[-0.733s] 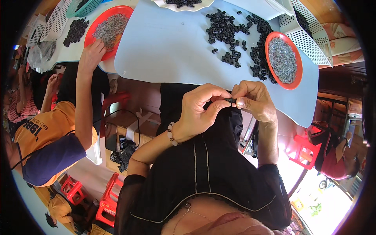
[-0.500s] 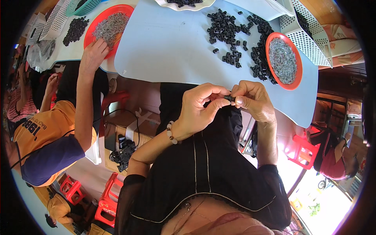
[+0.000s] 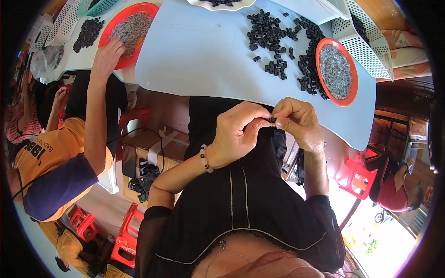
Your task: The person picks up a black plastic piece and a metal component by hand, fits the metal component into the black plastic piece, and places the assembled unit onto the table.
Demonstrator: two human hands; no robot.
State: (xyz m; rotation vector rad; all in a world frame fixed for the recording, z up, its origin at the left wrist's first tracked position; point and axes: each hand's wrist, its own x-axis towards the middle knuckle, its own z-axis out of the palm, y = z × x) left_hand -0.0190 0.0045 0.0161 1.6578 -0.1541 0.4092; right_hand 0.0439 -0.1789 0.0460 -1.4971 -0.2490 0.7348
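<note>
Just past the table's near edge, my two hands meet over my lap. My left hand (image 3: 237,132), with a beaded bracelet on its wrist, pinches a small black plastic piece (image 3: 271,120) between thumb and forefinger. From the other side, the thumb and fingers of my right hand (image 3: 300,124) are closed on the same piece. Fingertips cover most of it. Ahead on the table lie loose black plastic pieces (image 3: 265,33) of a similar look. Beside them, an orange-red oval plate (image 3: 353,85) holds many tiny clear-grey parts (image 3: 335,69).
The pale blue table (image 3: 194,55) has a curved near edge. White perforated baskets (image 3: 378,55) stand at the far right, and a white scalloped dish (image 3: 243,6) at the far side. At left, a co-worker's hand (image 3: 107,55) reaches into another red plate (image 3: 107,34). Red stools (image 3: 126,236) stand below.
My hands have drawn closer together, and the fingertips cover more of the black piece. My left hand has turned slightly. The co-worker's hand at left has shifted a little up and left.
</note>
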